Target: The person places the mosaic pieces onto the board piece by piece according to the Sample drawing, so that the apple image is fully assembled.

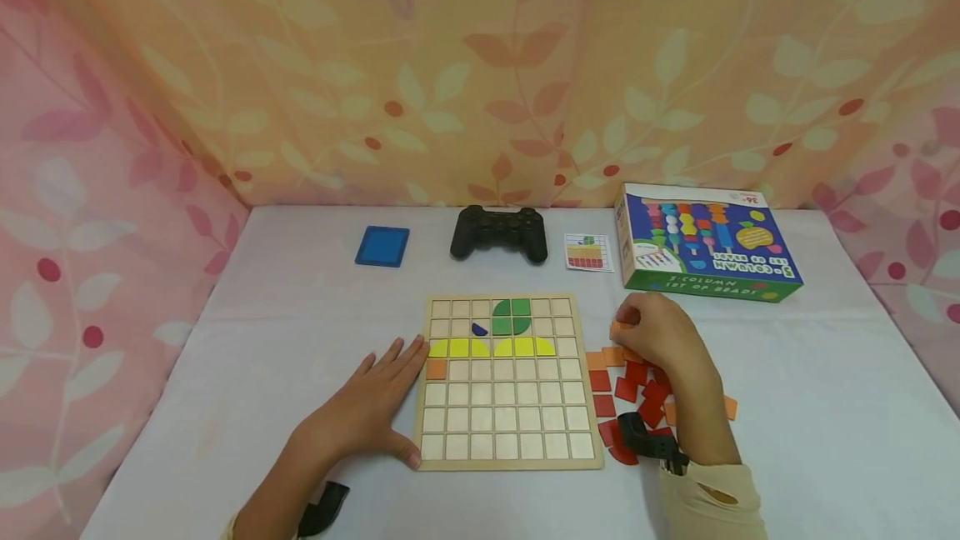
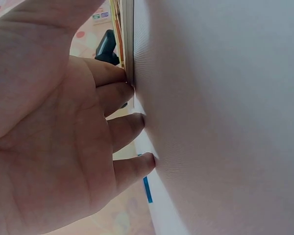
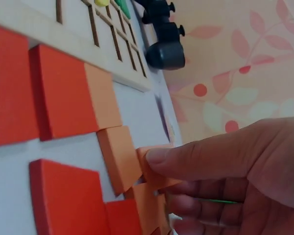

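A wooden grid board [image 1: 510,466] lies flat on the white table. Green pieces [image 1: 512,317], a row of yellow pieces [image 1: 460,347], one dark blue piece [image 1: 479,329] and an orange square tile [image 1: 436,369] sit on it. My left hand [image 1: 367,415] has its fingers spread, with fingertips and thumb touching the board's left edge. To the right of the board, my right hand [image 1: 660,336] pinches an orange square tile [image 3: 154,169], thumb on top; the other fingers are partly hidden. Beneath and around that hand lie loose red tiles [image 3: 63,93] and orange tiles [image 3: 120,156].
A black game controller [image 1: 498,233] lies behind the board, with a blue square tray [image 1: 382,246] to its left. A small pattern card [image 1: 588,252] and a colourful toy box [image 1: 708,244] are at the back right. Patterned cloth [image 1: 480,73] hangs behind the table.
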Demonstrator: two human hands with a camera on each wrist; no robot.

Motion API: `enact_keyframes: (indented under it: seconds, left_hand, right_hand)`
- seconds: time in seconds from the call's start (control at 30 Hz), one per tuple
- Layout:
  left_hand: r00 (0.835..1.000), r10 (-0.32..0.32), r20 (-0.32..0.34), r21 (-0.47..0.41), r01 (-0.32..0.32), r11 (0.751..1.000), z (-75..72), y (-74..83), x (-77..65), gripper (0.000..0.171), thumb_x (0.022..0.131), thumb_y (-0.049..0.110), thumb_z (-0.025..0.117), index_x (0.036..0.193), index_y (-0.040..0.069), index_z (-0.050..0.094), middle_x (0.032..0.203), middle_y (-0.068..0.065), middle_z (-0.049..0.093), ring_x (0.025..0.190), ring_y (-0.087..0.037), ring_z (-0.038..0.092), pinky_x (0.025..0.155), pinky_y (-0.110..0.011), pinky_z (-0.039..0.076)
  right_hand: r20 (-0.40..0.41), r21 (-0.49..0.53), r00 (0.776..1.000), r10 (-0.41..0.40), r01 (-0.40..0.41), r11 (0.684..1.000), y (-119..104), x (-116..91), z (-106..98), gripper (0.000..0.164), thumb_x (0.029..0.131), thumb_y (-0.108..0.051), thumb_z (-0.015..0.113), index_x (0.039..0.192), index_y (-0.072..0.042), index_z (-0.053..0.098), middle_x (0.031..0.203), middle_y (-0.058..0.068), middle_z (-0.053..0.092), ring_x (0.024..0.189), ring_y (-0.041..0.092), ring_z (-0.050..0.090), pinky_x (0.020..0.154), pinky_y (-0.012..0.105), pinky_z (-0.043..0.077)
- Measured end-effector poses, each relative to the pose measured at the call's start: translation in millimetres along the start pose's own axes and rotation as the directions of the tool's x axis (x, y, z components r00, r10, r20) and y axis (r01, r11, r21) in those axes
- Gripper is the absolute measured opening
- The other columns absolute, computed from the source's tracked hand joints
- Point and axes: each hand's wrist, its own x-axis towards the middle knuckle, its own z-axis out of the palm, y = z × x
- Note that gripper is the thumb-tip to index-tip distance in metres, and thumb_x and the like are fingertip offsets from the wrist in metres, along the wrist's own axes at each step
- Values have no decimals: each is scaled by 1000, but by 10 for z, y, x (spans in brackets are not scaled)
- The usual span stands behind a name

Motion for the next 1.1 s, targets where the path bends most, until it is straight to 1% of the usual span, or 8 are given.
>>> enact_keyframes:
  seconds: [0.13, 0.33, 0.47, 0.57, 0.67, 0.83, 0.97, 1.1]
  left_hand:
    - [1000, -1, 0, -4, 1, 1000, -12, 2, -4, 144, 49, 64, 91, 161, 12, 17, 166, -1, 11, 153, -29, 3, 118, -59, 8]
    - [1000, -11, 0, -7, 11, 1000, -17, 20, -8, 144, 48, 62, 93, 161, 12, 18, 166, -2, 13, 153, -29, 3, 118, -59, 8]
    - [1000, -13, -4, -10, 13, 1000, -19, 23, -17, 145, 48, 61, 93, 161, 12, 18, 166, -3, 14, 153, -30, 3, 118, -60, 8]
    - [1000, -14, -4, -10, 14, 1000, -20, 22, -22, 145, 47, 61, 93, 161, 12, 18, 166, -3, 14, 153, -30, 3, 118, -60, 8]
    - [1000, -12, -1, -8, 12, 1000, -22, 25, -20, 145, 48, 62, 93, 161, 11, 18, 166, -3, 14, 153, -30, 3, 118, -60, 8]
    - [1000, -14, 7, -6, 14, 1000, -20, 35, -6, 144, 48, 62, 92, 161, 11, 18, 166, -2, 13, 153, -29, 2, 118, -59, 8]
    - [1000, -17, 10, -6, 17, 1000, -18, 34, 0, 145, 47, 62, 92, 161, 12, 18, 166, -2, 13, 153, -29, 2, 118, -59, 7]
    - [1000, -16, 9, -16, 16, 1000, -20, 33, -5, 145, 47, 63, 92, 162, 13, 18, 166, 0, 12, 153, -28, 1, 118, -59, 6]
  right_hand:
    - [-12, 36, 1000, -20, 21, 999, -23, 1, 0, 18, 86, -17, 80, 92, -4, 70, 83, 8, 65, 81, 26, 57, 74, 43, 53]
    - [-64, 118, 997, -48, 56, 991, -78, 5, -2, 14, 90, -14, 75, 100, -3, 73, 88, 8, 68, 84, 27, 60, 80, 44, 52]
    - [-80, 179, 996, -49, 63, 982, -157, 4, 24, 14, 90, -15, 76, 99, -5, 76, 89, 8, 70, 85, 26, 60, 79, 41, 52]
    - [-74, 225, 995, -71, 86, 971, -249, 8, 87, 12, 89, -16, 77, 96, -7, 76, 88, 6, 70, 84, 25, 60, 76, 37, 53]
    - [-67, 250, 992, -110, 123, 960, -363, 9, 175, 9, 89, -17, 79, 93, -9, 77, 86, 4, 69, 80, 24, 60, 72, 34, 53]
    - [-46, 284, 986, -158, 164, 945, -574, -24, 327, 6, 86, -17, 81, 87, -13, 77, 80, 0, 68, 76, 21, 60, 71, 34, 52]
    - [-37, 305, 974, -225, 225, 925, -737, -47, 466, 7, 85, -15, 83, 82, -13, 76, 77, -2, 67, 72, 19, 60, 68, 32, 52]
    - [-15, 293, 947, -320, 310, 905, -891, -56, 599, 7, 84, -11, 82, 81, -11, 76, 75, -5, 67, 71, 14, 59, 68, 31, 51]
